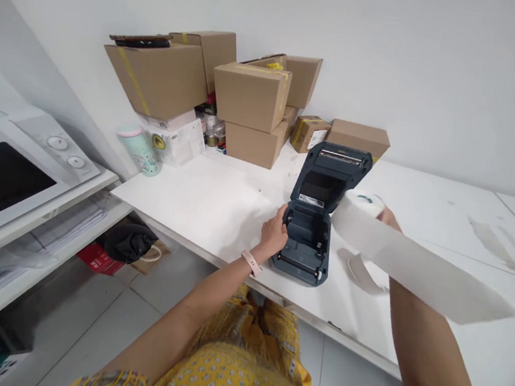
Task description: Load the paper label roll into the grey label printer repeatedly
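Note:
A dark label printer (305,243) stands on the white table with its lid raised and its inner compartment exposed. My left hand (274,233) is closed on the printer's left edge. To the right of the printer, my right hand (389,219) grips a white paper roll (361,207) at its far side, with most of the fingers hidden behind it. A long strip of paper (431,267) trails from the roll to the right, over my forearm. A curled piece of white paper (366,274) lies on the table below the roll.
Cardboard boxes (250,98) are stacked along the wall behind. A mint tumbler (139,150) and a white box (177,140) stand at the back left. On a shelf unit at the far left is a microwave (22,158). The table's front edge (211,261) runs just before my body.

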The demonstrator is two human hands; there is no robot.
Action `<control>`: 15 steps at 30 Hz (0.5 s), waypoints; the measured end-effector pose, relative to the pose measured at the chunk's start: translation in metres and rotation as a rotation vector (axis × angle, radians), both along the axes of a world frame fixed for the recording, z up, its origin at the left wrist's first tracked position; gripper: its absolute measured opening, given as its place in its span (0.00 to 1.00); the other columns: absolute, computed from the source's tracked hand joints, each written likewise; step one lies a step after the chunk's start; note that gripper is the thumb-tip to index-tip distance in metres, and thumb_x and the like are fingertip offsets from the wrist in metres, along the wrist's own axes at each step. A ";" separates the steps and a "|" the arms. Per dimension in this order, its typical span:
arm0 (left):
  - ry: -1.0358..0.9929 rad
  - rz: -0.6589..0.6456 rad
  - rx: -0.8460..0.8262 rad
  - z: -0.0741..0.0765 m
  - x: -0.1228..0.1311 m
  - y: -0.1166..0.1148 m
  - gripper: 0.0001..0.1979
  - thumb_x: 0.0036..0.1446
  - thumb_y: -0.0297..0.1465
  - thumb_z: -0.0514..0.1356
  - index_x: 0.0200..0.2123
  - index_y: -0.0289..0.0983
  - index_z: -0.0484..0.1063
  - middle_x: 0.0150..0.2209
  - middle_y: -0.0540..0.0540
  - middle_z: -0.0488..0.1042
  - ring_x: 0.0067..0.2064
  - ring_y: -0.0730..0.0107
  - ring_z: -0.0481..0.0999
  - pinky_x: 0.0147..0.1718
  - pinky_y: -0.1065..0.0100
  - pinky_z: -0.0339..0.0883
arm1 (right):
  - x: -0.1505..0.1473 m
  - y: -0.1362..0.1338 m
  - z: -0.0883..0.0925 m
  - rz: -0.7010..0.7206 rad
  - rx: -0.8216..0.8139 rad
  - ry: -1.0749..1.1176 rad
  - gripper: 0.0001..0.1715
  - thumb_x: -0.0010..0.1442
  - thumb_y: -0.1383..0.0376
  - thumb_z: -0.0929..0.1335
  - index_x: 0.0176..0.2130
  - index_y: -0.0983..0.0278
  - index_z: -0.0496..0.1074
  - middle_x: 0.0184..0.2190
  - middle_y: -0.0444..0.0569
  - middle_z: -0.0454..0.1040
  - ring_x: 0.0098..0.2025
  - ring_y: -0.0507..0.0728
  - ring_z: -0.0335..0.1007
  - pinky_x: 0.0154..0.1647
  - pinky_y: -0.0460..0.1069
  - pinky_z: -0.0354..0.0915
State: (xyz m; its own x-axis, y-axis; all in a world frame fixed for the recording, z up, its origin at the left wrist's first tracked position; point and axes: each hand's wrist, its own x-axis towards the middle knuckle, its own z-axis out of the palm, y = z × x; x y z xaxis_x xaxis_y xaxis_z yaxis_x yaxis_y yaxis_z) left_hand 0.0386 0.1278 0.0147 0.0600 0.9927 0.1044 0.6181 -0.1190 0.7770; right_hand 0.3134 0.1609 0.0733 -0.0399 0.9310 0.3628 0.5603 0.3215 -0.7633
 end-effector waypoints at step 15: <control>0.022 -0.008 -0.018 0.002 -0.001 -0.001 0.36 0.58 0.21 0.49 0.70 0.40 0.49 0.60 0.42 0.72 0.60 0.56 0.71 0.59 0.56 0.62 | -0.108 0.008 0.032 0.420 -0.387 -0.812 0.34 0.44 0.55 0.74 0.50 0.59 0.68 0.50 0.51 0.76 0.49 0.64 0.74 0.42 0.52 0.66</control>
